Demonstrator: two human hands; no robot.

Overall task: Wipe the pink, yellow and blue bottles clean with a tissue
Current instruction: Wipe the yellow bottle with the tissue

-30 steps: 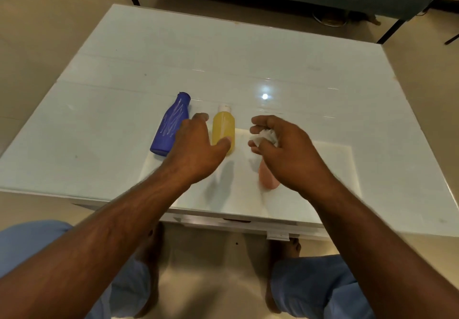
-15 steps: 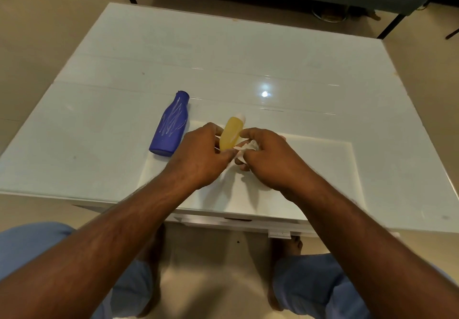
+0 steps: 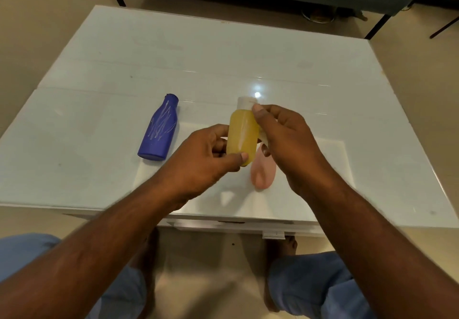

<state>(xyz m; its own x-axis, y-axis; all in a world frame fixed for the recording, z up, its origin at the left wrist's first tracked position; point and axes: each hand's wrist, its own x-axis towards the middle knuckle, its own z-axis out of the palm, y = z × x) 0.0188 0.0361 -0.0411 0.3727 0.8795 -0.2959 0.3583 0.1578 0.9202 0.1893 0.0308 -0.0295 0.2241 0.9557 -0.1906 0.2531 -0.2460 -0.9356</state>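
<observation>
left hand (image 3: 198, 162) has its grip clamped on the lower body of the yellow bottle (image 3: 242, 134), thumb across the front near the base, fingers curled behind; bottle is lifted off the bench, roughly upright w/ its white cap (image 3: 244, 103) at 12 o'clock. right hand (image 3: 285, 142) is curled against the bottle's 3 o'clock side, thumb tip at the cap edge, pinching a bit of white tissue (image 3: 263, 136) that only peeks out under the fingers. pink bottle (image 3: 263, 172) lies on the bench just below the hands, partly hidden. blue bottle (image 3: 160, 132) lies at 9 o'clock, neck toward 12, white scribble marks on it, no readable label. bench (image 3: 248, 52) is glossy white w/ a light glare; beige floor, dark-legged furniture at 12 o'clock, blue trousers at 6.
</observation>
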